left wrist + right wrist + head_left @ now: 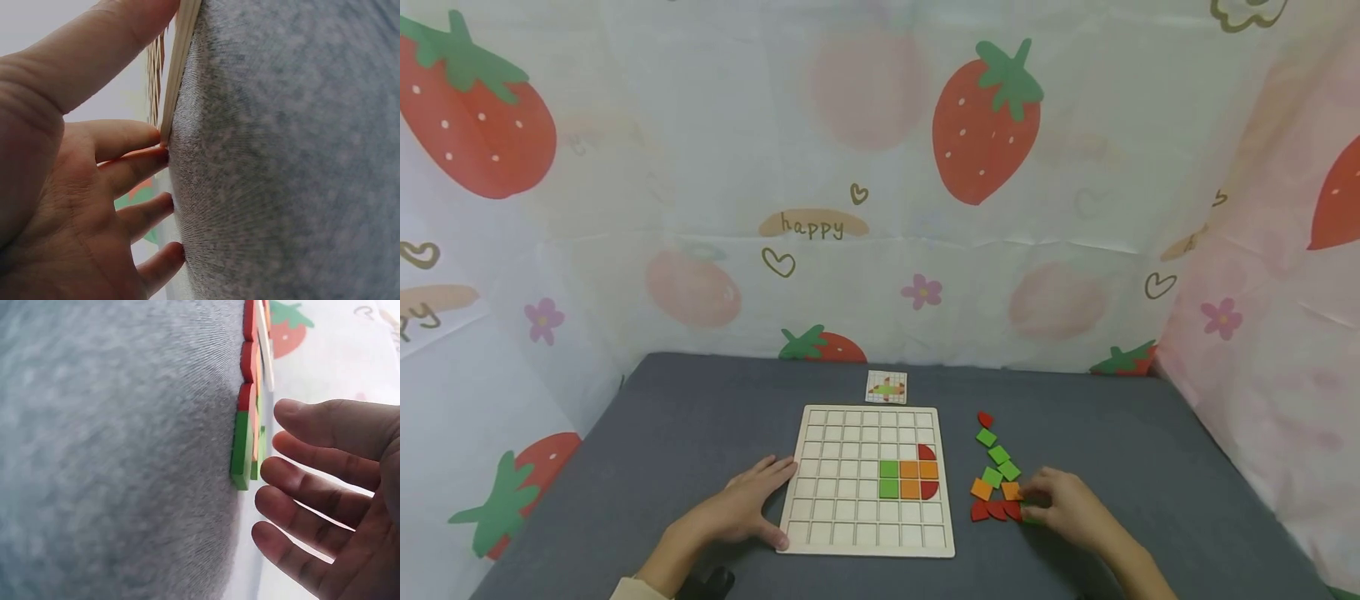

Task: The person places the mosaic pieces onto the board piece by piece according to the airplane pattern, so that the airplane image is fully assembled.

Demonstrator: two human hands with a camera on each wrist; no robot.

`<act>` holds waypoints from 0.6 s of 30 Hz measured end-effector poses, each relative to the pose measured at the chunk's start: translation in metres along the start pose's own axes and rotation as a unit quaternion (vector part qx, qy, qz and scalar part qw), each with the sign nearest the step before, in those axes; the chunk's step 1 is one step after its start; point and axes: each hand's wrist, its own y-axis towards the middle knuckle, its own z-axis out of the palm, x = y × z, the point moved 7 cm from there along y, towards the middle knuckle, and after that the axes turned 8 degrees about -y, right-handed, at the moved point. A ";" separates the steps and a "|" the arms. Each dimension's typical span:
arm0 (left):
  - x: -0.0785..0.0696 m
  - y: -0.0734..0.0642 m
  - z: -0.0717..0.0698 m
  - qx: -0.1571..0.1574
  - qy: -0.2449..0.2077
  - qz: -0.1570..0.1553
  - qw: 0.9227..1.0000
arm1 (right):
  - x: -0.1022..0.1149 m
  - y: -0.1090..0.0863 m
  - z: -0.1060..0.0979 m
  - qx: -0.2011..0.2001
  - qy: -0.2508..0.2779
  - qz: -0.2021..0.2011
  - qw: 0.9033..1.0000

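Left hand (739, 505), fingers splayed, touches the board (850, 490); right hand (1069, 505), fingers parted, hovers by tiles (998, 455) right of it — likely choosing, pinch needed next.

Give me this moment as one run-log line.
left hand: touching board | right hand: empty, beside loose tiles | on board: green, orange, red tiles

One gridded board (835, 508), one picture card (886, 387), one left hand (737, 507), one right hand (1066, 507), two inlaid green squares (888, 479), three inlaid orange squares (909, 479), two inlaid red pieces (928, 490), four loose red pieces (979, 511), two loose orange squares (981, 489), and probably five loose green squares (998, 454), one being partly hidden.
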 end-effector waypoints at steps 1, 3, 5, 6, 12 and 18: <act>0.000 0.000 0.000 -0.001 0.001 0.001 1.000 | -0.001 0.000 0.001 0.003 0.002 0.004 1.000; 0.000 0.000 0.000 -0.002 0.001 0.001 1.000 | -0.003 -0.001 0.003 0.011 0.007 0.009 1.000; 0.001 0.000 0.000 -0.003 0.000 0.000 1.000 | -0.005 -0.001 0.006 0.020 0.011 0.014 1.000; 0.001 0.000 0.000 -0.004 0.000 0.000 1.000 | -0.005 -0.001 0.006 0.023 0.012 0.017 1.000; 0.000 0.001 0.001 -0.003 0.002 -0.001 1.000 | -0.006 0.001 0.010 0.033 0.004 0.044 0.999; -0.001 0.000 0.000 0.001 -0.002 0.001 1.000 | -0.006 0.002 0.011 0.032 -0.003 0.060 0.998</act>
